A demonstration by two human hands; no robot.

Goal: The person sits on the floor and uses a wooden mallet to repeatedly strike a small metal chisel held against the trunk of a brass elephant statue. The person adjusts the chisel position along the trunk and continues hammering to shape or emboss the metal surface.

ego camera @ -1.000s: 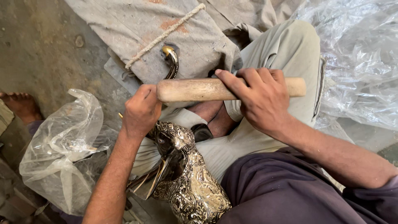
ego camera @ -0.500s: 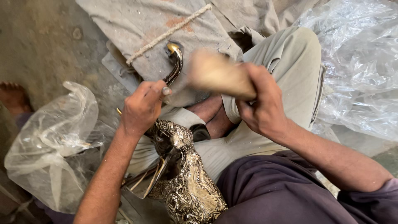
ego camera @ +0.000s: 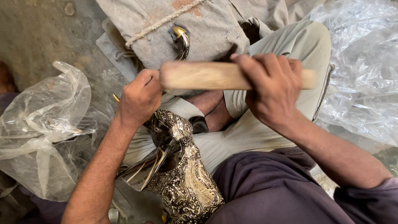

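The grey cloth (ego camera: 195, 31) is spread over the floor (ego camera: 37, 37) in front of the seated person, and it seems to serve as padding under the work, with a rope (ego camera: 161, 21) lying across it. Clear plastic sheets are crumpled at both sides: one sheet (ego camera: 365, 62) at the right, one bag (ego camera: 45, 124) at the left, probably wrapping for finished pieces.

The ornate metal figure (ego camera: 182, 182), dark with bright engraved pattern, lies in the lap between the legs (ego camera: 248, 128), so that it is kept steady and close to the hands. Its lower end is cut off by the picture edge, and its full shape cannot be told.

The wooden stick (ego camera: 203, 75) is gripped near its middle by the right hand (ego camera: 271, 89), fingers wrapped around it, and it is held level above the cloth like a mallet. Its left end is blurred.

The left hand (ego camera: 139, 97) is closed into a fist just above the top of the figure. What is pinched inside cannot be seen; only a thin yellow tip (ego camera: 115, 98) comes out behind the knuckles, perhaps a small tool.

A curved metal piece (ego camera: 181, 39), brass and dark, rests on the cloth beyond the stick; its lower part is hidden by the stick.
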